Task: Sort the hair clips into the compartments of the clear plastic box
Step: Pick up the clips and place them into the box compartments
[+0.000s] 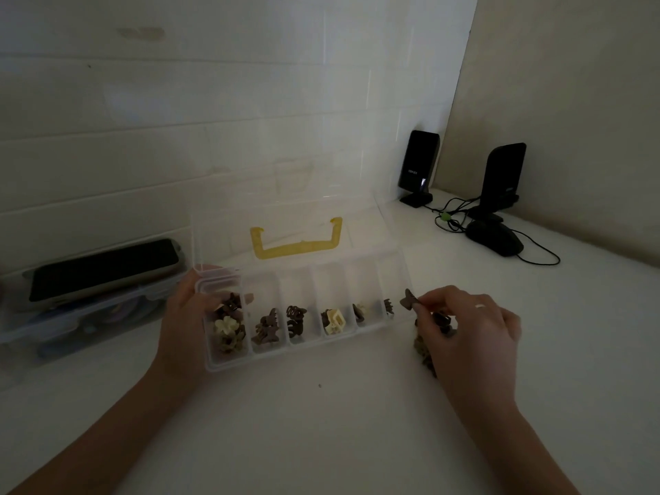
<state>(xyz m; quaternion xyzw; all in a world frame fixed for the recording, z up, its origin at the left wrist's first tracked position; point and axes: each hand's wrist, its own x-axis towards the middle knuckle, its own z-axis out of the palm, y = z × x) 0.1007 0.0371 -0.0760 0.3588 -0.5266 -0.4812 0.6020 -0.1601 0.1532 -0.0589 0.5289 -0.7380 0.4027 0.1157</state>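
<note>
A: Far left of the white bench (321,423)?
B: Second plastic case (71,316), lid shut, dark flat device (103,267) lying on top; contents too blurred to tell.

A: Left hand (189,323)?
B: Wrapped around the left end of the clear plastic box (307,346), grip pressed onto its wall, thumb over the first compartment.

A: Box itself?
B: Open, lid (285,194) standing up behind, yellow handle (296,241) showing through it. Six compartments in a row.

A: Contents, left to right?
B: First: heap of brown hair clips with one cream clip (225,325) among them. Second: brown clips (268,326). Third: darker brown clips (295,317). Fourth: cream and brown together (334,321). Fifth: a small pale one with a brown one (360,310). Sixth: a single dark clip (388,305).

A: Right hand (468,323)?
B: Just beside the box's right end, grip pinching a brown hair clip (410,299) between thumb and forefinger, held at the edge of the sixth compartment. Loose pile of clips (425,348) on the bench under the palm, partly hidden.

A: Far right?
B: Two black speakers (419,166) against the wall, black mouse (494,237) with its cable, well apart from the box
</note>
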